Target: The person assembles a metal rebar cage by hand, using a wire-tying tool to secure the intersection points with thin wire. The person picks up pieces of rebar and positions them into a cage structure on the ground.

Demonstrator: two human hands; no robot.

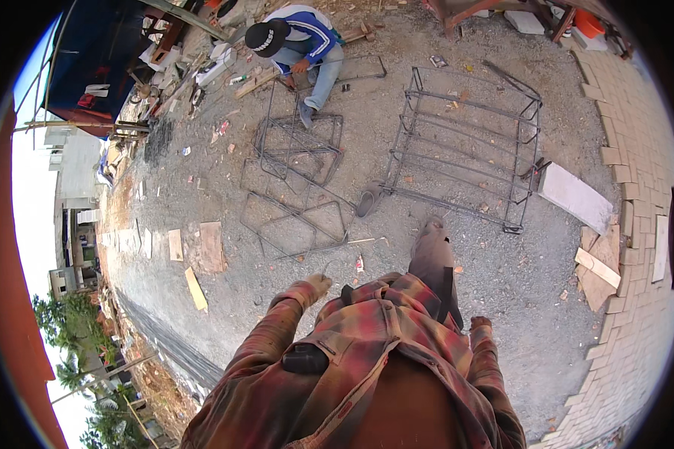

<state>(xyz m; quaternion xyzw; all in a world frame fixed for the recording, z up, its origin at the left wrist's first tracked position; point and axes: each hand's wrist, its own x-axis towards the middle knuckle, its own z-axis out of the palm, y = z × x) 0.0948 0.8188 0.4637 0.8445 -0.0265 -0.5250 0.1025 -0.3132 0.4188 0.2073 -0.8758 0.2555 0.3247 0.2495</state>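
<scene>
My left hand (pixel 319 284) is above the gravel, left of my body, its fingers curled. A thin dark line shows at its fingertips, too small to name. On the other side, my right hand (pixel 481 322) hangs close to my hip, seemingly closed, and what it may hold is hidden. Ahead of my feet on the right lies a large dark metal rod frame (pixel 464 138) with several crossbars. Smaller rod frames (pixel 296 224) overlap on the ground to the left. Neither hand touches a frame.
A co-worker (pixel 307 45) in a cap bends over rods at the far side. A pale block (pixel 575 198) lies by the large frame's right corner. Wood boards (pixel 212 247) are scattered at left. Brick paving (pixel 636 150) borders the right side; rubble (pixel 202 67) lies far left.
</scene>
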